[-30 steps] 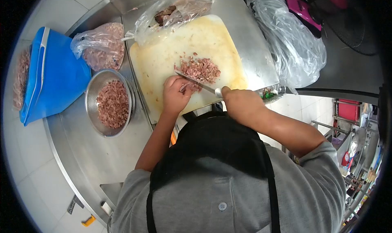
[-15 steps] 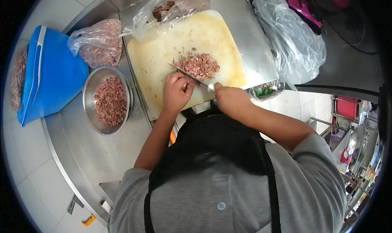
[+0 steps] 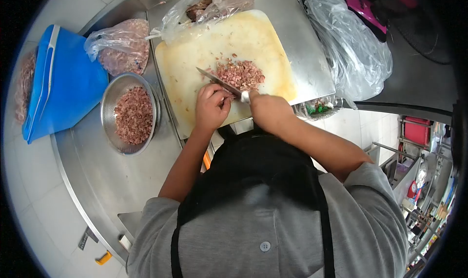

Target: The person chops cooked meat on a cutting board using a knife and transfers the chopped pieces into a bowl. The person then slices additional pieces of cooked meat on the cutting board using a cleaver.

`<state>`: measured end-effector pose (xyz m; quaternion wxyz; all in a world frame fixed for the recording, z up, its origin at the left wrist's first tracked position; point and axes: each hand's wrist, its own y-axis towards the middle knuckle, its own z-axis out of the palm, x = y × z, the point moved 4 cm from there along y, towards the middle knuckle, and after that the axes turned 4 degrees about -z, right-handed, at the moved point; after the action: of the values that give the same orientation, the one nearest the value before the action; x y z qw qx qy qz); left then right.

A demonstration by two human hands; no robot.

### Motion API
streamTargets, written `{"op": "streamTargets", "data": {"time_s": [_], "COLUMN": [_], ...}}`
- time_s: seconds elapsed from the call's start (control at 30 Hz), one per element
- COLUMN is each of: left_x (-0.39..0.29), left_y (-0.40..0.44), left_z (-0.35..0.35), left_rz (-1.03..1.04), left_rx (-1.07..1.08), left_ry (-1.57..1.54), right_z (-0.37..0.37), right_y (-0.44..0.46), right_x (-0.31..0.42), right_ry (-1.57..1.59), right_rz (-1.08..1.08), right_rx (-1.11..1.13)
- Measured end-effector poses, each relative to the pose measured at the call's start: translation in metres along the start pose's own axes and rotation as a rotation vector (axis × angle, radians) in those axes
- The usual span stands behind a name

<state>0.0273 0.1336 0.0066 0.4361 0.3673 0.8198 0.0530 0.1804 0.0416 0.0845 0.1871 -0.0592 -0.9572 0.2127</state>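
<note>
My right hand (image 3: 267, 110) is closed on the white handle of a knife (image 3: 217, 79), whose blade points up and left over the near part of the cutting board (image 3: 187, 58). Curled fingers of my left hand (image 3: 211, 107) press on a piece of meat, mostly hidden, beside the blade's near side. Just beyond the knife lies a pile of chopped reddish meat (image 3: 241, 74), with small bits scattered around it.
Left of the board, a metal colander (image 3: 108, 127) holds chopped meat. Behind it are a tied bag of meat (image 3: 124, 49) and a blue container (image 3: 73, 83). An open plastic bag (image 3: 180, 22) overlaps the board's far edge. Clear plastic (image 3: 356, 58) lies at the right.
The knife and my right hand have moved left, toward my left hand. My left hand's fingers have curled over the meat near the blade.
</note>
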Motion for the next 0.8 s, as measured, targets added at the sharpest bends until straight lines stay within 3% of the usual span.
{"op": "streamTargets", "data": {"time_s": [0.07,0.17,0.27,0.3,0.4,0.6,0.73,0.8], "left_x": [-0.003,-0.004,0.002,0.005,0.009,0.008,0.012,0.009], "left_y": [-0.004,-0.002,-0.001,-0.002,-0.005,-0.008,-0.007,-0.009], "left_z": [-0.001,-0.006,-0.008,-0.007,-0.003,-0.009,-0.004,-0.004], "left_rz": [-0.002,-0.048,-0.038,-0.048,-0.042,-0.045,-0.08,-0.058], "left_rx": [0.016,-0.072,-0.096,-0.072,-0.05,-0.06,-0.023,-0.032], "left_ry": [-0.008,-0.087,-0.046,-0.022,0.008,-0.049,-0.005,-0.006], "right_z": [-0.005,-0.043,-0.03,-0.009,0.004,-0.048,-0.006,0.009], "right_y": [0.001,-0.034,-0.049,-0.041,-0.012,-0.042,-0.033,-0.009], "right_x": [-0.007,0.004,0.002,-0.003,0.005,0.01,0.002,0.005], "right_ry": [0.011,-0.06,-0.042,0.016,0.017,-0.051,0.016,0.065], "right_rz": [-0.06,-0.037,0.062,0.02,0.061,0.03,0.021,-0.002], "right_rx": [-0.115,-0.009,0.125,0.017,0.059,0.113,0.113,-0.022]}}
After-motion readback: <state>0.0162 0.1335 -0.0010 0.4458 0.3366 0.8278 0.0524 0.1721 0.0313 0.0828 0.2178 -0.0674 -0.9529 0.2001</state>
